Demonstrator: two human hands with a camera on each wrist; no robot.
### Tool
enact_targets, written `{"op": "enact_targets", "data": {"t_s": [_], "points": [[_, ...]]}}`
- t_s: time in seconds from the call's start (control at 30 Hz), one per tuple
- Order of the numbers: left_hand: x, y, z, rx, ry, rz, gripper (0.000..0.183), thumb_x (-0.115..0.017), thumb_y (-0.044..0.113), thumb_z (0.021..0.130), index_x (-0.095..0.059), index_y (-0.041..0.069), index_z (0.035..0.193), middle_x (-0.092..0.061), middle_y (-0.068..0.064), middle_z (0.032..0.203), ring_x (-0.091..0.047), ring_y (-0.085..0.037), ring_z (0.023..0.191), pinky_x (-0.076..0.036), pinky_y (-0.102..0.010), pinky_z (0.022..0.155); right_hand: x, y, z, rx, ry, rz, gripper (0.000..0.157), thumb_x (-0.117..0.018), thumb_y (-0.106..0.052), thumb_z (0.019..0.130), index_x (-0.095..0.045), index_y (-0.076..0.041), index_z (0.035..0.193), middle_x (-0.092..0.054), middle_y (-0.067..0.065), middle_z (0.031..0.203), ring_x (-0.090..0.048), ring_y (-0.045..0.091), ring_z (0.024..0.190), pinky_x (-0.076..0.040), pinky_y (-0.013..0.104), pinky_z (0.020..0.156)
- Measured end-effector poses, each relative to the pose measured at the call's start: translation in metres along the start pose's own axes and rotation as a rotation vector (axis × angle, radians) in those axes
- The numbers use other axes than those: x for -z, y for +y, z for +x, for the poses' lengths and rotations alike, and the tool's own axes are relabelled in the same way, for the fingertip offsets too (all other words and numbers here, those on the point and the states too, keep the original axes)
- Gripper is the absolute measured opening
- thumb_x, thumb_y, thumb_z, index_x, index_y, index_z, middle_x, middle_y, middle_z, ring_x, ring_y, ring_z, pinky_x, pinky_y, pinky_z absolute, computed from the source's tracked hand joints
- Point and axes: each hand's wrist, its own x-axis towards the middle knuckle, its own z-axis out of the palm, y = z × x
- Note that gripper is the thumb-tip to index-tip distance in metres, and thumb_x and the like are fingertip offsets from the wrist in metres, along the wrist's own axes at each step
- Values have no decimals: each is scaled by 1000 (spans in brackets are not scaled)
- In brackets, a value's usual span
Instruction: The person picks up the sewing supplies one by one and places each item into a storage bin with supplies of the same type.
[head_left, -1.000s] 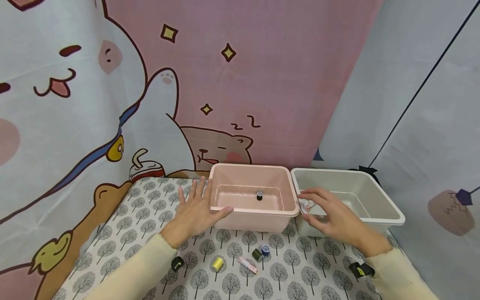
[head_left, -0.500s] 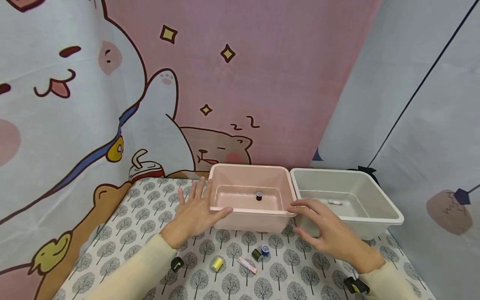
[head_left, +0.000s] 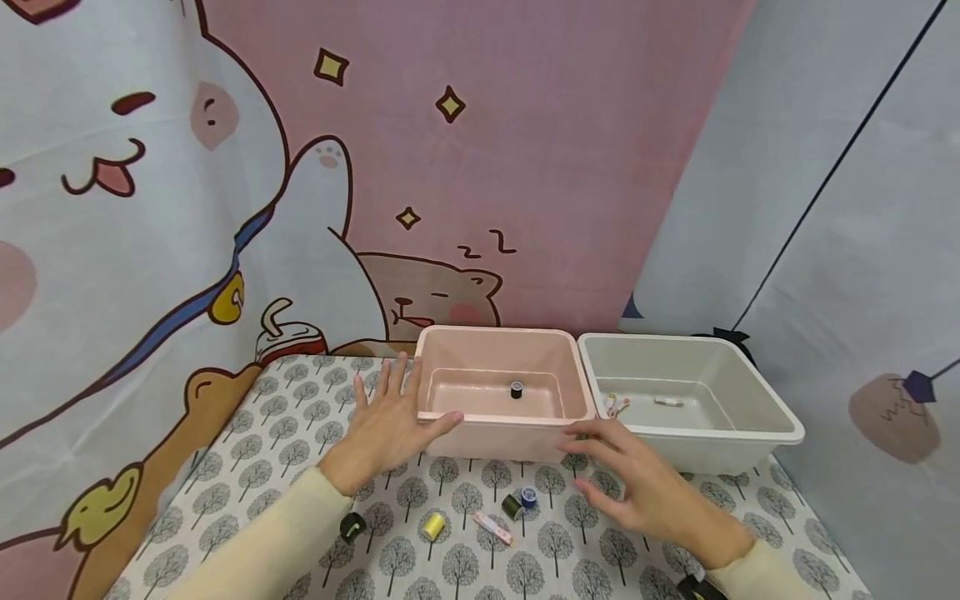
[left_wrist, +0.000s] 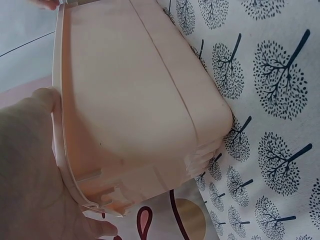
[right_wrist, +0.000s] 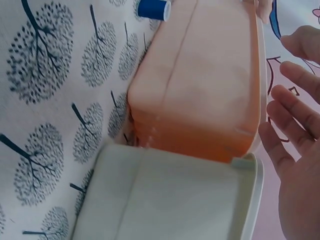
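My left hand (head_left: 386, 429) lies with spread, straight fingers at the left front corner of the pink bin (head_left: 487, 442). In the left wrist view its thumb (left_wrist: 47, 97) touches the bin's rim. My right hand (head_left: 637, 483), fingers loosely bent and apart, hovers before the two bins and holds nothing. Inside the pink bin is a dark thread spool (head_left: 517, 390). The pale grey bin (head_left: 720, 454) has a small whitish piece (head_left: 668, 402) and some red-and-white pieces (head_left: 613, 406) on its floor.
On the tree-print cloth (head_left: 461, 567) lie a yellow thread spool (head_left: 433, 526), a dark green spool (head_left: 512, 507), a blue spool (head_left: 528, 497) and a slim pink-and-white piece (head_left: 492, 528). A printed curtain (head_left: 525, 167) stands behind the bins.
My right hand has moved left and toward me from over the grey bin's near left corner, uncovering the pieces inside. My left hand has stayed in place.
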Motion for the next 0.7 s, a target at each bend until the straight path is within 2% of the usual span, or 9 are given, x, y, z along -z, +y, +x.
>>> {"op": "enact_targets", "data": {"t_s": [0.1, 0.2, 0.33, 0.53, 0.7], "points": [[0, 0, 0, -1, 2, 5, 130, -42, 100, 102, -13, 7, 188, -2, -23, 196, -6, -52, 182, 4, -87, 140, -5, -2, -2, 13, -12, 20, 55, -92, -23, 98, -76, -21, 150, -72, 7, 157, -70, 25, 143, -37, 15, 136], [1, -1, 0, -1, 2, 8, 130, -42, 100, 102, -13, 7, 188, -1, -23, 195, -6, -51, 182, 4, -87, 139, -9, -4, -3, 18, -31, 2, 60, -93, -26, 99, -73, -28, 155, -71, 3, 157, -70, 21, 142, -48, 21, 131], [1, -1, -1, 0, -1, 13, 129, -43, 100, 102, -13, 7, 188, -2, -23, 195, -7, -51, 182, 3, -87, 139, -16, -8, -4, 28, -61, 4, 67, -96, -24, 95, -71, -32, 157, -71, -4, 154, -72, 17, 137, -61, 30, 119], [1, 0, -1, -2, 2, 9, 127, -46, 97, 103, -14, 7, 188, -4, -23, 195, -7, -52, 182, 3, -87, 139, -27, -12, -8, -12, -141, 35, 70, -99, -23, 93, -71, -34, 156, -68, -13, 156, -71, 12, 139, -65, 38, 116], [1, 1, 0, -6, 7, 6, 127, -47, 96, 104, -13, 7, 188, -4, -23, 195, -7, -52, 182, 3, -88, 139, -34, -12, -10, -76, -205, 60, 67, -96, -27, 97, -69, -34, 158, -68, -15, 157, -72, 12, 140, -68, 43, 113]]}}
